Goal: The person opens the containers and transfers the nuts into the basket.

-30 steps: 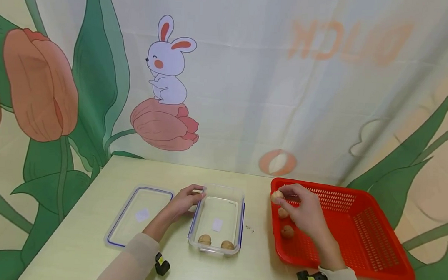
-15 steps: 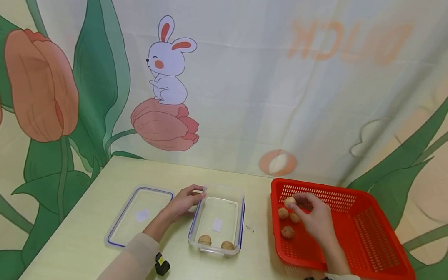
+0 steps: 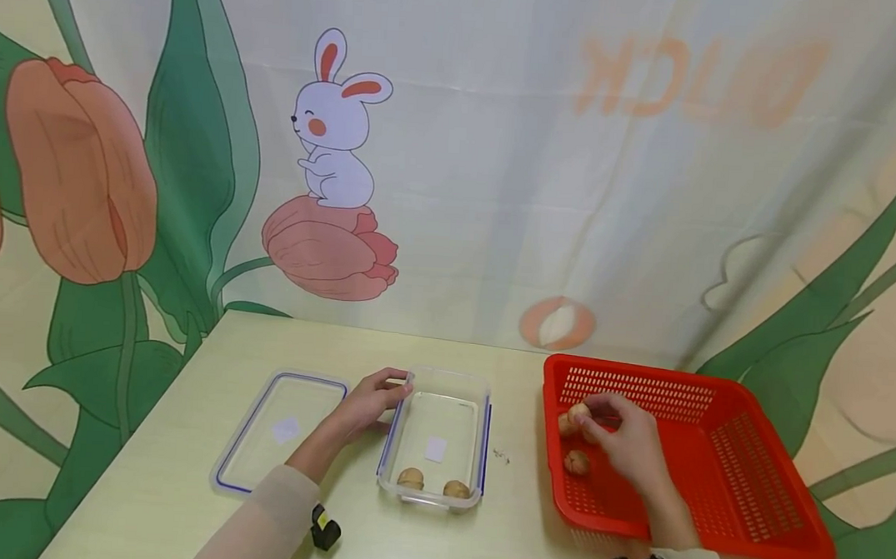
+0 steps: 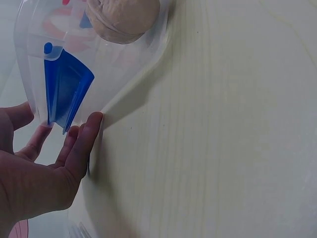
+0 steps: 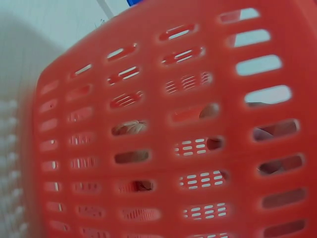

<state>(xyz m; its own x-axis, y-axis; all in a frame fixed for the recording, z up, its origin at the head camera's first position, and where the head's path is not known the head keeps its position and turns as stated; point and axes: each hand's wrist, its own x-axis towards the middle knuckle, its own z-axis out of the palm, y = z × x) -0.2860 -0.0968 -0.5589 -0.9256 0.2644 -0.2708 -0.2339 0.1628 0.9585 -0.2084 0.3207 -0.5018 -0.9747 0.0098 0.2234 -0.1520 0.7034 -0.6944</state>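
My left hand [image 3: 373, 403] grips the left wall of a clear plastic food container [image 3: 456, 430] with blue side clips. Two walnuts lie at the container's near end, a left walnut [image 3: 411, 479] and a right walnut [image 3: 456, 489]. The left wrist view shows the left hand [image 4: 54, 163] at the wall beside a blue clip [image 4: 67, 87]. Over the left part of a red basket [image 3: 680, 469], my right hand [image 3: 632, 442] pinches a walnut [image 3: 580, 413] between thumb and fingers. Beneath are another walnut [image 3: 567, 426] and a nearer walnut [image 3: 578, 463]. The basket's wall [image 5: 153, 173] mostly hides the right hand in the right wrist view.
A clear lid [image 3: 287, 427] with a blue seal lies left of the container. Small crumbs [image 3: 501, 456] lie on the table [image 3: 512, 532] between container and basket. A printed curtain [image 3: 482, 189] hangs behind the table's back edge.
My right hand, with the walnut pinched, has moved from the basket's left rim rightward and a little down, over the other walnuts. The left hand and the container have stayed put.
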